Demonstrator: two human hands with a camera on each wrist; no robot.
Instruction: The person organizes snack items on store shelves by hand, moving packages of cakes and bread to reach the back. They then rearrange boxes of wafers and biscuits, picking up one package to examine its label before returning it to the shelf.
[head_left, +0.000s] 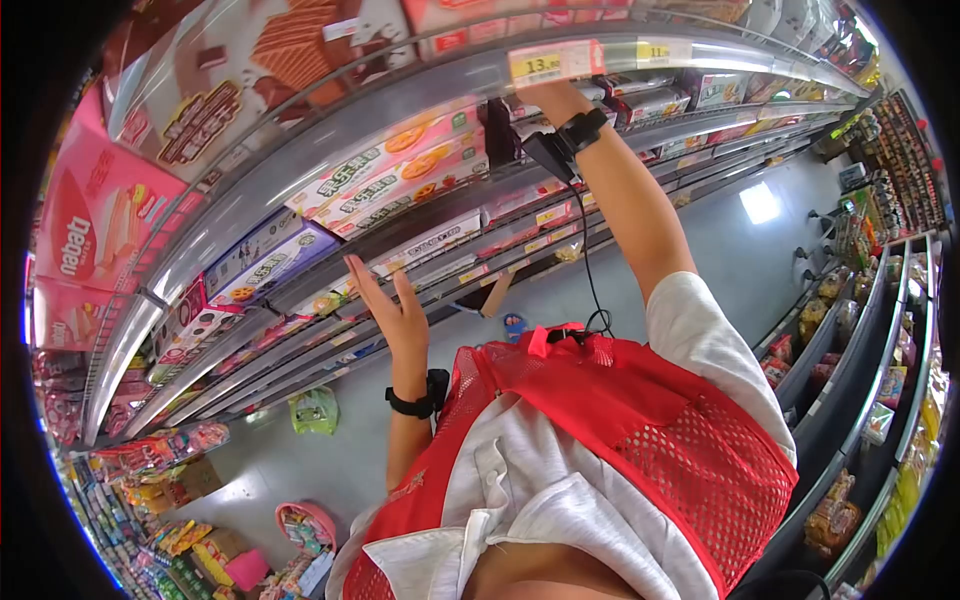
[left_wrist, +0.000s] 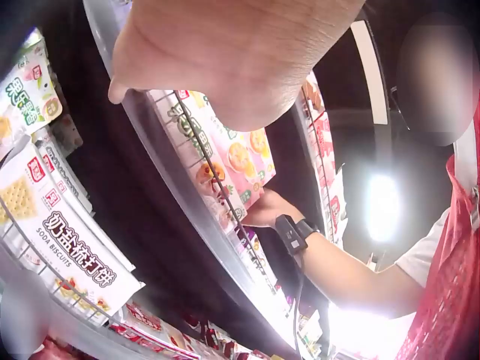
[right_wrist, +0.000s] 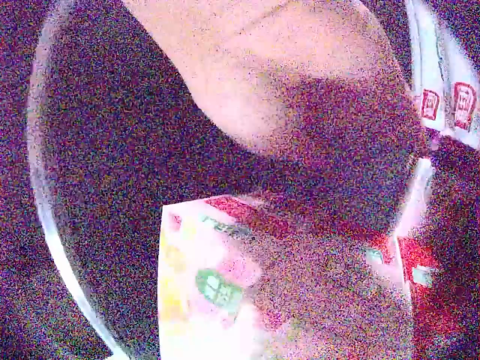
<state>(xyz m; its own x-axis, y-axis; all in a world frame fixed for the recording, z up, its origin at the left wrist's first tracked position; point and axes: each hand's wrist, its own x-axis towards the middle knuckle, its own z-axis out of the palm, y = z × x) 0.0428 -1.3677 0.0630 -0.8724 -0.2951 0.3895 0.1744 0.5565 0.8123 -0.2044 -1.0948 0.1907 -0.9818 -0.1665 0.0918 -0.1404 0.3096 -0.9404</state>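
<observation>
My left hand is raised in front of the shelves with straight fingers and nothing in its grasp. Close by it in the head view are pink-and-white biscuit boxes stacked on a shelf, and a purple-and-white box. My right hand reaches into the shelf past the end of that stack, its fingers hidden by the shelf edge. From the left wrist, the right hand shows beside the end of a pink biscuit box. Dark noise covers the fingers in the right wrist view, so I cannot tell what they hold.
A shelf rail with price tags runs above the right hand. Large wafer packs fill the upper shelf on the left. Soda biscuit boxes sit on another shelf. A green bag and a pink basket stand on the floor.
</observation>
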